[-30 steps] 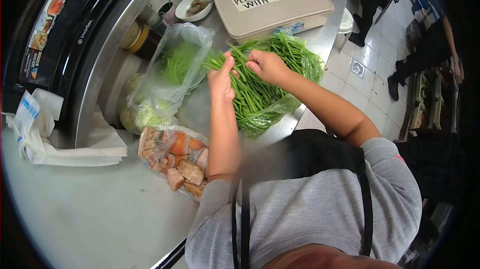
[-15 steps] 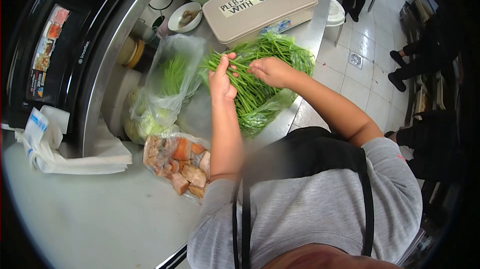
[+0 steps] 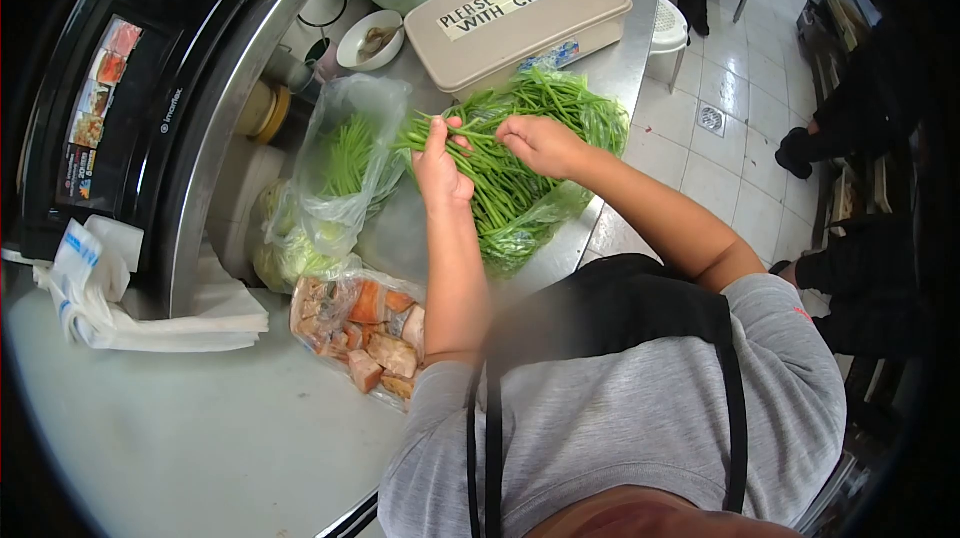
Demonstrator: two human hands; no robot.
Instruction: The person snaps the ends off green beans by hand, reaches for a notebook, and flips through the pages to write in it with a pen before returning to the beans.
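A heap of long, thin green stalks (image 3: 505, 193) lies in an open clear plastic bag (image 3: 540, 238) at the counter's right edge. Over its left side, my left hand (image 3: 443, 166) is closed around a small bunch of the stalks, thumb pointing up. My right hand (image 3: 545, 146) is beside it, fingers pinched on the stalks' other end; the fingertips are partly hidden. To the left, a second clear bag (image 3: 345, 208) holds more cut green stalks (image 3: 350, 153).
Bagged meat chunks (image 3: 385, 343) lie near my left forearm. Behind the stalks sit a lidded beige box (image 3: 520, 23) and a white bowl (image 3: 370, 41). A black appliance (image 3: 150, 88) and white plastic bags (image 3: 150, 308) are left. People in dark clothes (image 3: 855, 118) stand right, beyond a white stool (image 3: 670, 28).
My left hand has shifted slightly down, still holding the stalks. The right hand has barely moved. At the right, a person's feet and legs have changed position.
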